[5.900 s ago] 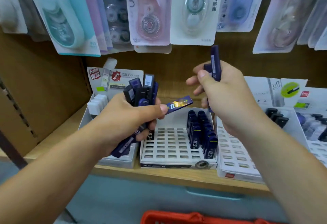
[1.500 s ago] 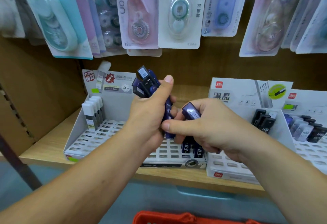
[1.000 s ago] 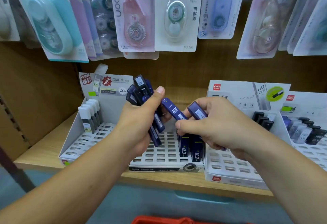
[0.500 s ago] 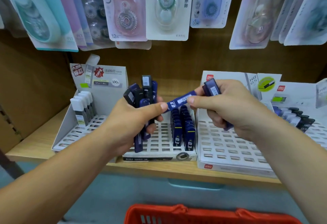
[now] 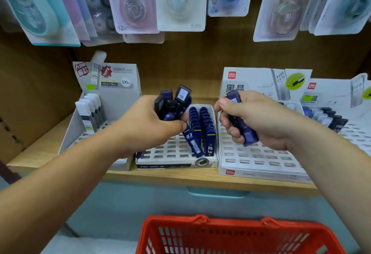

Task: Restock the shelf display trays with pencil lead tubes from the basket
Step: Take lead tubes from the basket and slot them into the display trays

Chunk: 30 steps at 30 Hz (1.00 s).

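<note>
Since half a second ago your hands have parted: the single 0.3 tube that bridged them then now slants down over the middle tray, its top at your left thumb tip and its foot near the tray's front edge, beside the two rows of seated tubes along the right wall; whether you have let go of it I cannot tell. Your left hand has its fingers curled round a bundle of dark blue tubes, held over the tray's back edge. Your right hand sits over the back left corner of the right tray, fingers wrapped round at least one more blue tube. By my reading you are partway through: two rows filled, most of the middle tray's slots on the left side open, and the right tray's near slots bare too. What the red basket below the shelf front edge holds is not visible, so count on the bundle in hand as the stock left to seat
</note>
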Motion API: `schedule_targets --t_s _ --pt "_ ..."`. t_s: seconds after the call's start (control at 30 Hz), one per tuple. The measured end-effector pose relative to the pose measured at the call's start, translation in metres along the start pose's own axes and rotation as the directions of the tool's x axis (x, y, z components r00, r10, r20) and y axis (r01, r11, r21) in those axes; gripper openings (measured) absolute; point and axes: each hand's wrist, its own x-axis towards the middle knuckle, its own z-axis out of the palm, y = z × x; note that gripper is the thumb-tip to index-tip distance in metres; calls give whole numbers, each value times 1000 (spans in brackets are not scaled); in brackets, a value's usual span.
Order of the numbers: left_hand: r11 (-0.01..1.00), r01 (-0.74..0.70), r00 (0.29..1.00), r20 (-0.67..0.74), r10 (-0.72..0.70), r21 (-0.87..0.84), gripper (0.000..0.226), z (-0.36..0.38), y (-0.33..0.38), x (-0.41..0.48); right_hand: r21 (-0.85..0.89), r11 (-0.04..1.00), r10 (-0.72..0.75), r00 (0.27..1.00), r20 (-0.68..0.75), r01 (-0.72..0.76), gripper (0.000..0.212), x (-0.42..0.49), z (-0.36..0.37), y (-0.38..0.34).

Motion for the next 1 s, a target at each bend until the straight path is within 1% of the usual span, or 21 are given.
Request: schedule_targets --t_s 0.07,0.2,0.3,0.37,0.5,0.57,0.67,0.73,0.8,0.83,0.9,1.0 --pt "998 -38 999 -7 38 56 5 6 1 3 24 1000 -12 1000 0 12 21 2 3 1" --pt "981 -98 995 36 94 165 7 -1 7 5 17 1000 -16 999 46 15 20 2 4 -1" --pt "974 -96 994 68 84 207 7 -4 9 3 21 1000 -16 998 63 15 21 1 4 0" --pt "980 -86 994 87 72 177 9 2 9 1 65 998 -32 997 68 27 22 1 6 0" --pt "992 -88 995 43 85 87 13 18 8 4 120 992 -41 998 47 35 21 4 7 -1" --pt "996 -63 997 46 61 58 13 22 6 5 129 991 -47 998 31 43 22 5 6 -1" --pt "996 -65 996 70 60 63 9 27 4 3 160 986 -47 999 27 43 22 6 5 -1" --pt "997 -57 997 53 55 44 8 27 5 2 191 980 -55 998 29 48 27 6 7 -2" --pt "1000 -24 999 46 24 6 9 25 5 2 197 977 -91 995 29 84 37 6 10 -4" --pt "999 8 999 52 -6 -36 11 24 5 3 178 978 -114 993 28 107 40 5 13 -6" --pt "986 50 996 76 -38 -160 12 22 7 3 138 978 -162 986 45 155 36 2 20 -7" --pt "948 39 994 111 -4 -317 13 23 10 4 154 970 -197 980 32 190 25 4 29 -4"
